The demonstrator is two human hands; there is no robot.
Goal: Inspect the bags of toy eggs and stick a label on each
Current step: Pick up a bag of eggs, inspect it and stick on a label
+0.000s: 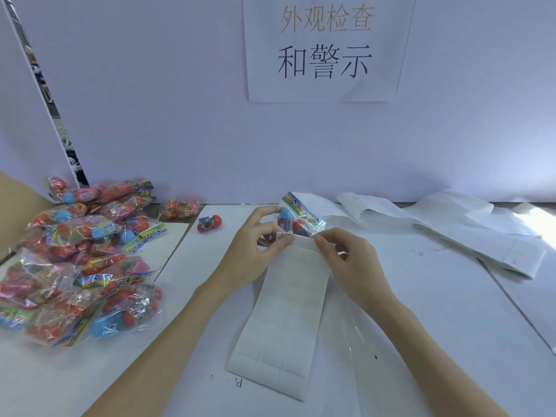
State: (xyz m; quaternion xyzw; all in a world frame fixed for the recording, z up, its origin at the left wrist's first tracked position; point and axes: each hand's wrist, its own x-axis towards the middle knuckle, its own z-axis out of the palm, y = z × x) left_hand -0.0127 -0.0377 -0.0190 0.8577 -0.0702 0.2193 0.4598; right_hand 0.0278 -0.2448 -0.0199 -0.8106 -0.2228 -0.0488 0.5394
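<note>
Left hand point(255, 245) grips a bag point(296, 219) of toy eggs just above a label sheet point(285, 302), thumb and fingers curled round its lower end. Right hand point(343, 254) pinches the sheet's top edge beside a small label point(285, 235), which sits between the two hands at the bag's bottom edge. Can't tell whether that label is already stuck on the bag or still on the sheet.

Handling, my guess: bag is light, crinkly slick film, eggs inside hard and free to roll, so hold by the printed header strip or cup the eggs through the film. Label thin, floppy, tacky; take it by a corner.

Pile of bags point(81, 260) lies well left of left hand on the worktop point(421, 311), a loose egg point(209, 223) nearer. Label print unreadable. Left fingertips hidden behind the bag. Used backing sheets point(451, 224) to the far right of the right hand.
</note>
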